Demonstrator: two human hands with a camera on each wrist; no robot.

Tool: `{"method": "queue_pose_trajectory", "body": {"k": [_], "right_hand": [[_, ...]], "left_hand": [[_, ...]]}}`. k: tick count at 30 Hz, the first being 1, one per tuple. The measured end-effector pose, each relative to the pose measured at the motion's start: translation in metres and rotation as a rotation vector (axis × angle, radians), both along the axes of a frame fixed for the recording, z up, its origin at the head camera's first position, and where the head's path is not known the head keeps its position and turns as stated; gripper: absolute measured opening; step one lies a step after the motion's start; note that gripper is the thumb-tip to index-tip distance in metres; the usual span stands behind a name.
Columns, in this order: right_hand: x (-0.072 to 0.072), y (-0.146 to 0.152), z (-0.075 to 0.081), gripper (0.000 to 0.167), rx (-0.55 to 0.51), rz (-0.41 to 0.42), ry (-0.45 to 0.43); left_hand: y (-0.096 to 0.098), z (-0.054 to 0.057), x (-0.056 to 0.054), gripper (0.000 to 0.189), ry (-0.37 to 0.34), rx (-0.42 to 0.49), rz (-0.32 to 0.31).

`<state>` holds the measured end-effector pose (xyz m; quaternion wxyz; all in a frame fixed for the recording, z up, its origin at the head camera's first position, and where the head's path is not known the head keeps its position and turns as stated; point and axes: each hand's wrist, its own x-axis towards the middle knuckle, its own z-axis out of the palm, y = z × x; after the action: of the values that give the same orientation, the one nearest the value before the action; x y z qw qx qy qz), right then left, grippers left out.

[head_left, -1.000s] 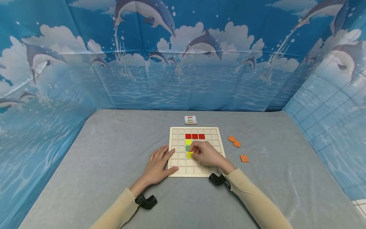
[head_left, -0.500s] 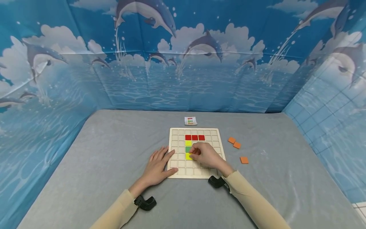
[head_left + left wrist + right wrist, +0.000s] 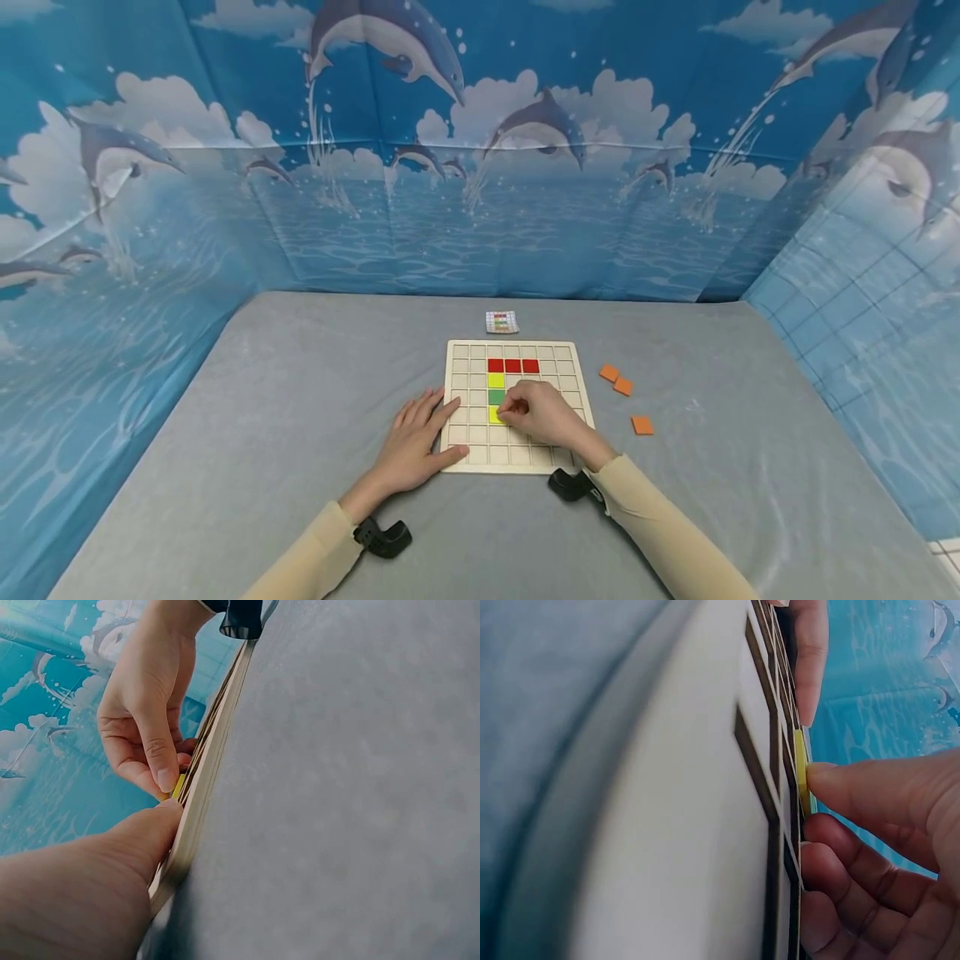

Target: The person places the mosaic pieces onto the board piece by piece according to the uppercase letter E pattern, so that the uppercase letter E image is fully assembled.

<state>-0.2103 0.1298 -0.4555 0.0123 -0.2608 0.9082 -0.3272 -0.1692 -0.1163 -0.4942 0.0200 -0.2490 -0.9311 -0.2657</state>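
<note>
A pale wooden grid board (image 3: 477, 454) lies on the grey tabletop. My left hand (image 3: 408, 450) rests on its left edge with fingers spread and thumb on the frame. My right hand (image 3: 547, 414) pinches a yellow square tile (image 3: 492, 415) between thumb and fingers, low in a column of tiles. In the right wrist view, the thumb touches that yellow tile (image 3: 801, 761), which stands slightly proud of the grid. Above it sit a green tile (image 3: 496, 397) and another yellow tile (image 3: 496, 380). A row of red tiles (image 3: 513, 366) tops the column. My right hand hides cells to the right.
Orange tiles (image 3: 642, 426) lie loose on the table to the right of the board. A small printed pattern card (image 3: 501, 322) lies behind the board. A blue dolphin-print curtain (image 3: 480, 242) surrounds the table's back and sides.
The yellow tile, tilted at first, now lies in line with the column in its cell. My right hand stays over it. The left hand has not moved; the view has shifted slightly.
</note>
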Motion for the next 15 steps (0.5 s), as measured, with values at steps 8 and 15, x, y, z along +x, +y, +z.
{"method": "queue_pose_trajectory", "body": {"k": [8, 15], "right_hand": [[0.011, 0.012, 0.0, 0.005, -0.007, 0.058, -0.047], [0.024, 0.032, 0.009, 0.009, -0.07, 0.252, -0.042]], "left_hand": [[0.001, -0.001, 0.002, 0.073, 0.004, 0.009, -0.012], [-0.001, -0.001, 0.001, 0.073, 0.019, 0.01, -0.001]]}}
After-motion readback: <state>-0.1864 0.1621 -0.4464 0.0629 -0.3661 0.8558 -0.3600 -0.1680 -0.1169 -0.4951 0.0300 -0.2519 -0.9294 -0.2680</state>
